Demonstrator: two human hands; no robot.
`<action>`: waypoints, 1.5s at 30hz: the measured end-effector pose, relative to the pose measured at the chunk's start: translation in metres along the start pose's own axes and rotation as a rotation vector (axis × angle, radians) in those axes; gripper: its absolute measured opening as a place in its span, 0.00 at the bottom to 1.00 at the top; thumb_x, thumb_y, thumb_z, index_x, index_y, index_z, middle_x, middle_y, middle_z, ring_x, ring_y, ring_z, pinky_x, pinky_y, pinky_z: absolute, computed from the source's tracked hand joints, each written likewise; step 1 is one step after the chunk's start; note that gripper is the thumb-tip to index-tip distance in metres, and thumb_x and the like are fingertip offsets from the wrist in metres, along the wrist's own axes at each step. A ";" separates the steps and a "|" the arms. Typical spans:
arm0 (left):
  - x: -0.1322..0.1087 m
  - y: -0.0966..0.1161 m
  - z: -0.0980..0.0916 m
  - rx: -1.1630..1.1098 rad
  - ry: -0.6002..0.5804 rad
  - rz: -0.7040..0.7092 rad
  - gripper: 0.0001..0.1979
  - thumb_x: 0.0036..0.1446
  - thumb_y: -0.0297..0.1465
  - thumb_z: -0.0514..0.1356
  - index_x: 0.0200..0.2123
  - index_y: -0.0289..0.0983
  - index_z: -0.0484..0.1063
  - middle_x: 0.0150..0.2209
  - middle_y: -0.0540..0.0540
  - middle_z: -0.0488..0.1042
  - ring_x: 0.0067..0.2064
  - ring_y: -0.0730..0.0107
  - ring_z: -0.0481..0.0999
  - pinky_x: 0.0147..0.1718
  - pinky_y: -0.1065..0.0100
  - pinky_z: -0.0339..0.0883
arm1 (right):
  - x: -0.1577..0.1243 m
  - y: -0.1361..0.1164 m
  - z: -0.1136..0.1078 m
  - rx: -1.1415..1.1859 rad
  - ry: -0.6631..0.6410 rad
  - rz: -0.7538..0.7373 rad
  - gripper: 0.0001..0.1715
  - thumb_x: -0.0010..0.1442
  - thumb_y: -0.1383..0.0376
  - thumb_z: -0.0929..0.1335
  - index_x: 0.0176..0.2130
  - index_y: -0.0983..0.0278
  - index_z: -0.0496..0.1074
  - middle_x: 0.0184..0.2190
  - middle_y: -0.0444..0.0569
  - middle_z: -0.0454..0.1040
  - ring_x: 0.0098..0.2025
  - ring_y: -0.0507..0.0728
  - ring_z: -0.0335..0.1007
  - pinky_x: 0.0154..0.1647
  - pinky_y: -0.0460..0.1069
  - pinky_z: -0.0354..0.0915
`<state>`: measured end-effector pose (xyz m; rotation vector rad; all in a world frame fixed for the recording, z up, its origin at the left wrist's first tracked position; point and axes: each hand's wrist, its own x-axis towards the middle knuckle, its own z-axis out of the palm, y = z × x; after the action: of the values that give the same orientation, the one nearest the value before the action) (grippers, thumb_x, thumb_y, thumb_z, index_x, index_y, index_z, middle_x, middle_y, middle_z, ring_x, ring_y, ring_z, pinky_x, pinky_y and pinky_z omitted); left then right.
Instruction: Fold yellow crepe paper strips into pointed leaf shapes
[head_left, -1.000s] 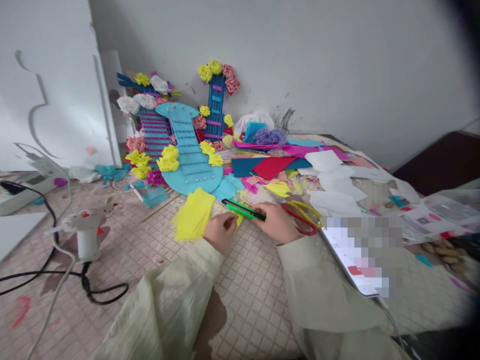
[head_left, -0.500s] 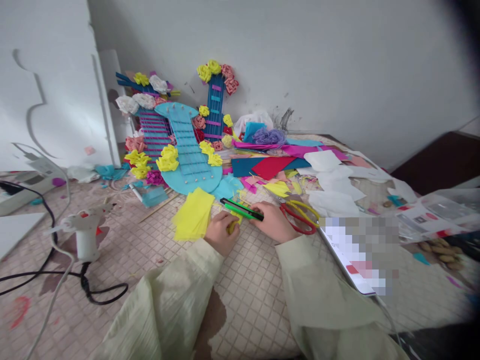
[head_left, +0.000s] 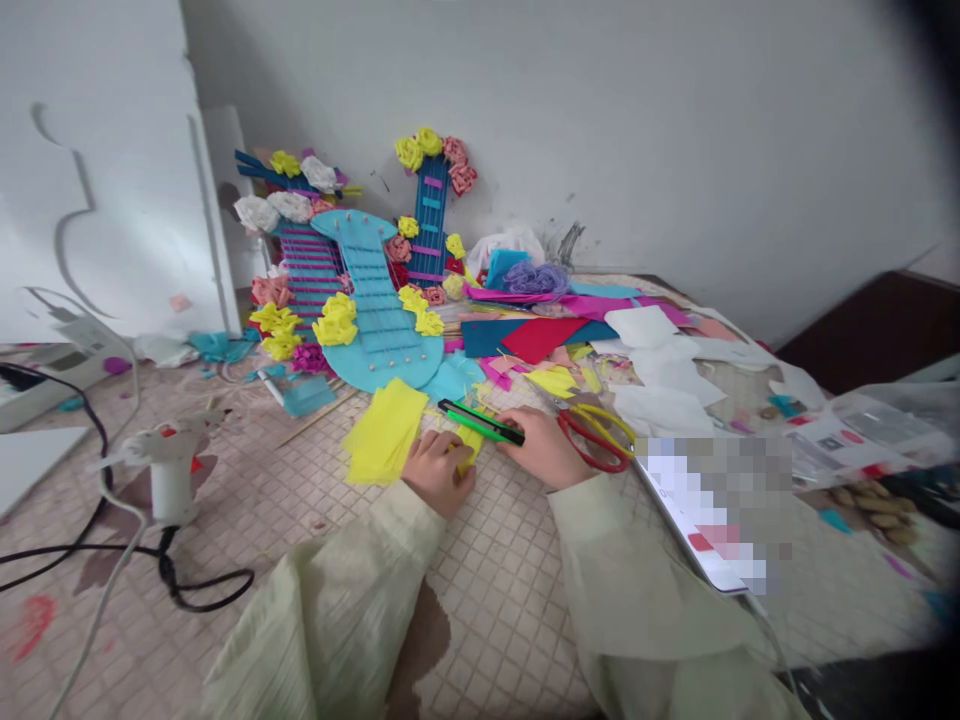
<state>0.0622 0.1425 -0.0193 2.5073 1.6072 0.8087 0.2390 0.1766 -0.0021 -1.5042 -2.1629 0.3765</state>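
My right hand [head_left: 546,447] is closed on one end of a green and black utility knife [head_left: 480,421], which slants up and left over the tabletop. Close by on the left, my left hand [head_left: 440,470] has its fingers bent around a small yellow paper piece [head_left: 470,441]; the fingers partly hide it. A fanned stack of yellow crepe paper sheets [head_left: 386,430] lies just beyond my left hand. Red and yellow handled scissors [head_left: 596,437] rest right beside my right hand. Thin yellow scraps are scattered behind the knife.
A blue guitar-shaped craft [head_left: 371,330] with yellow paper flowers stands at the back. To the left is a glue gun [head_left: 171,470] with its cables. A phone [head_left: 690,520] lies at the right. White paper pieces [head_left: 667,370] and purple yarn [head_left: 536,277] are behind.
My left hand has shifted slightly left and down, and its fingers lie a little flatter on the yellow piece. The knife has barely moved in my right hand.
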 end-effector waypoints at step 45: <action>0.005 -0.113 -0.081 0.026 0.131 -0.642 0.12 0.48 0.32 0.50 0.33 0.37 0.71 0.28 0.46 0.74 0.32 0.63 0.72 0.30 0.69 0.61 | 0.003 -0.008 -0.003 0.232 0.315 -0.069 0.08 0.53 0.67 0.61 0.33 0.64 0.69 0.32 0.49 0.71 0.35 0.55 0.66 0.37 0.50 0.63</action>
<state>-0.0668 0.1801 0.0168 1.7757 2.2753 0.8604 0.2334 0.1767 0.0049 -1.2639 -1.8493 0.3296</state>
